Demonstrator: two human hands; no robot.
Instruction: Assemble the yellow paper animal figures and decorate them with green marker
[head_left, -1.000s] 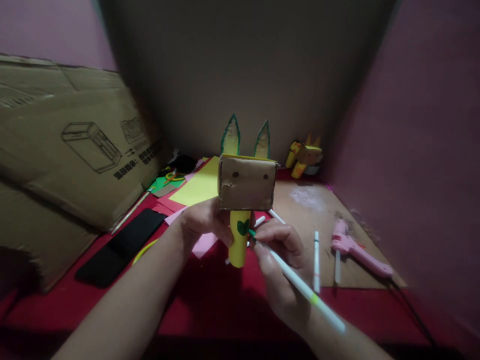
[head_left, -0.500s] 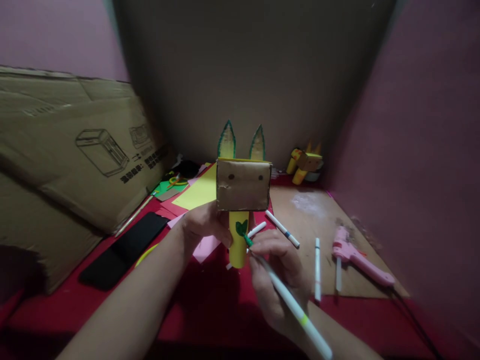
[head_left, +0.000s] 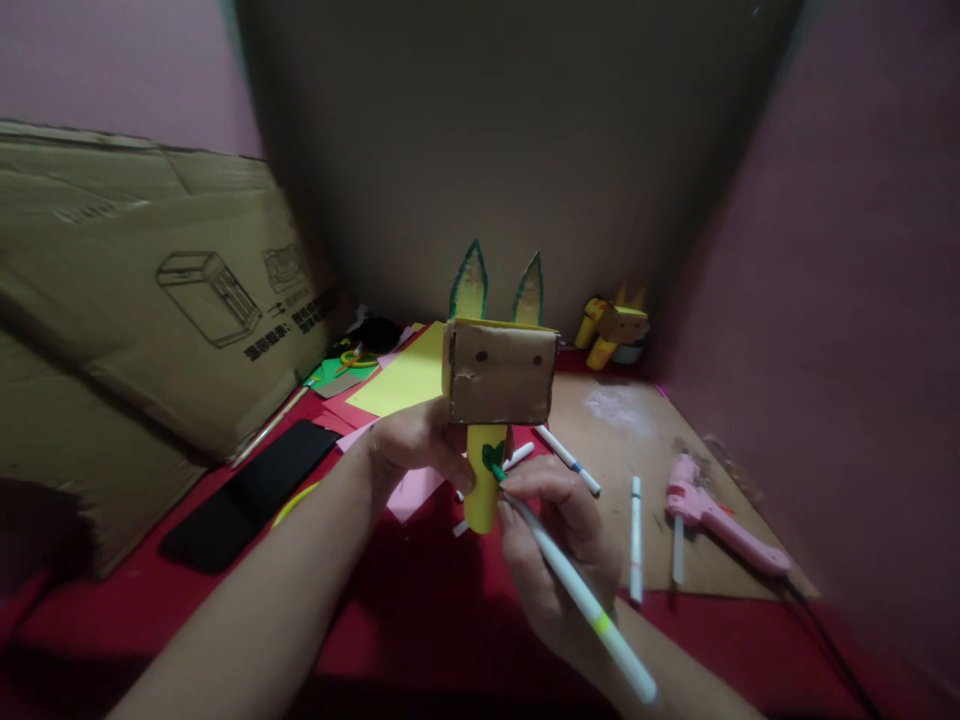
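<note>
A cardboard figure [head_left: 502, 375] stands upright in front of me, with a boxy head, two dot eyes, two green-edged pointed ears and a yellow paper tube [head_left: 481, 508] below. My left hand [head_left: 424, 445] grips it from the left, thumb on the tube; its other fingers are hidden behind. In my right hand [head_left: 559, 540] is a white marker [head_left: 577, 590] with a green front end and a yellow-green band. Its tip touches a dark green leaf or heart shape on the tube.
On the red cloth [head_left: 405, 640] lie a black phone [head_left: 247, 495], coloured paper [head_left: 405, 375] and scissors. A cardboard sheet [head_left: 615, 430] at right bears markers [head_left: 636, 540] and a pink glue gun [head_left: 720, 515]. Another figure [head_left: 615, 325] stands behind; a large carton [head_left: 142, 300] leans left.
The figure has shifted slightly right and turned a little, its left side now showing. The marker tip is still on the green shape, with the pen moved slightly.
</note>
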